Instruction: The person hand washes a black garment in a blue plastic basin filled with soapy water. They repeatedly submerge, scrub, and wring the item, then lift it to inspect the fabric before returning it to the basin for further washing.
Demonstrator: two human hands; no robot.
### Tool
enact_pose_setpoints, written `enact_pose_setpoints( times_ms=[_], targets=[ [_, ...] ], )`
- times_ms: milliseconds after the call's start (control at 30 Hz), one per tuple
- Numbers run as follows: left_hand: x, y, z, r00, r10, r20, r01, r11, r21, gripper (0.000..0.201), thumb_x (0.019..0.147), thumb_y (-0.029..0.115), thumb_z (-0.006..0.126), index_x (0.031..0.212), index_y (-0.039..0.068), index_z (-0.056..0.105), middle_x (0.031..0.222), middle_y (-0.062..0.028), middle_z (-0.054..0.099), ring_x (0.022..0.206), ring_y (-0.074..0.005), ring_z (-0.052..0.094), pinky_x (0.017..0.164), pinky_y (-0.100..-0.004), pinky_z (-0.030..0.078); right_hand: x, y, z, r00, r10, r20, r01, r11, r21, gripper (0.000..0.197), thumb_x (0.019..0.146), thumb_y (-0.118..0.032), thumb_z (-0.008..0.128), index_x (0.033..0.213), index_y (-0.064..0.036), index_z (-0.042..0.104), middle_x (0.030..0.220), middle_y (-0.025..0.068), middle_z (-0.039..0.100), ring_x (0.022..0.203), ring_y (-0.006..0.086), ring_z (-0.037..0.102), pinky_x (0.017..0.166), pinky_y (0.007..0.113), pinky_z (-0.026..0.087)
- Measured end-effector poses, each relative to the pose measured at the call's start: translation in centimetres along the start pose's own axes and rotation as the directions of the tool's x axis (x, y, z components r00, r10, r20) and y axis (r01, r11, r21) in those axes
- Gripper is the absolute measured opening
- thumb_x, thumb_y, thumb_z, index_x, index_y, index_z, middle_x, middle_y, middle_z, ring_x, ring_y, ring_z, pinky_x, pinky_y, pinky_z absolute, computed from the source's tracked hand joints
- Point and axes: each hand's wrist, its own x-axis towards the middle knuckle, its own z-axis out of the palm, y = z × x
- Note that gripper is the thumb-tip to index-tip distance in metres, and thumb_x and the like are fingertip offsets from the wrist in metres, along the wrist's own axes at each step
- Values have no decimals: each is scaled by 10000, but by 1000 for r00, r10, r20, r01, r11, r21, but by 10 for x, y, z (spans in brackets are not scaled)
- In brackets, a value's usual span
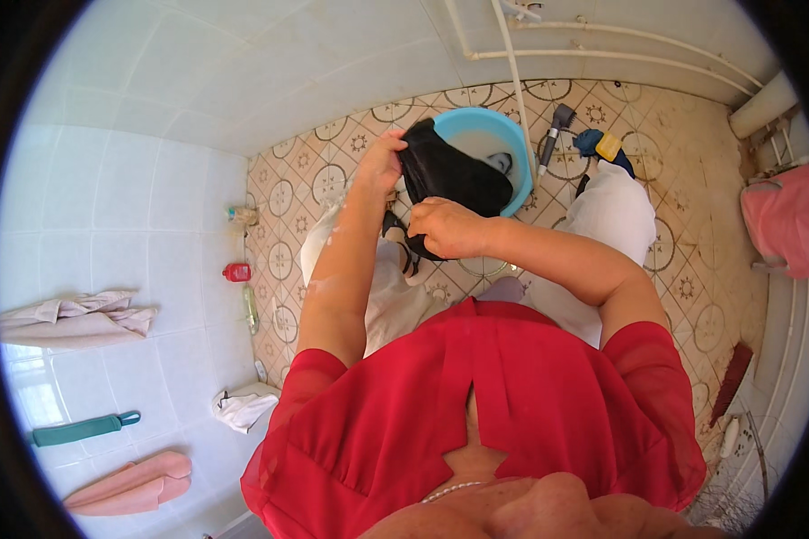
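A black cloth garment hangs stretched between my hands, partly over a light blue basin. My left hand is closed on its upper left edge. Lower down, my right hand grips the near part of the same garment with its fingers curled in. Inside the basin is cloudy water, and a small dark and pale piece shows at the garment's right edge. The garment hides much of the basin's left side.
Right of the basin lie a grey shower head and blue cloth with a yellow bar. A white pipe comes down beside the basin. Bottles, including a red one, stand along the left wall. A dark red brush is at right.
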Motion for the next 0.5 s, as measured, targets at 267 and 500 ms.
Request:
enact_pose_setpoints(
  times_ms=[267, 500],
  targets=[
    [-26, 44, 4, 943, 131, 304, -60, 971, -233, 124, 698, 49, 477, 811, 8, 511, 807, -120, 579, 820, -248, 559, 804, -353, 458, 15, 61, -79, 745, 403, -531, -386, 910, 150, 218, 786, -124, 493, 962, -72, 611, 964, 146, 617, 898, 302, 582, 777, 368, 458],
    [-49, 69, 49, 861, 278, 426, -214, 958, -191, 92, 722, 77, 486, 776, 8, 512, 808, -112, 564, 816, -232, 538, 804, -332, 432, 9, 87, -68, 796, 593, -127, -538, 787, 302, 376, 791, -154, 521, 1128, 1, 582, 1100, 207, 596, 1032, 341, 555, 894, 353, 421]
  ],
)
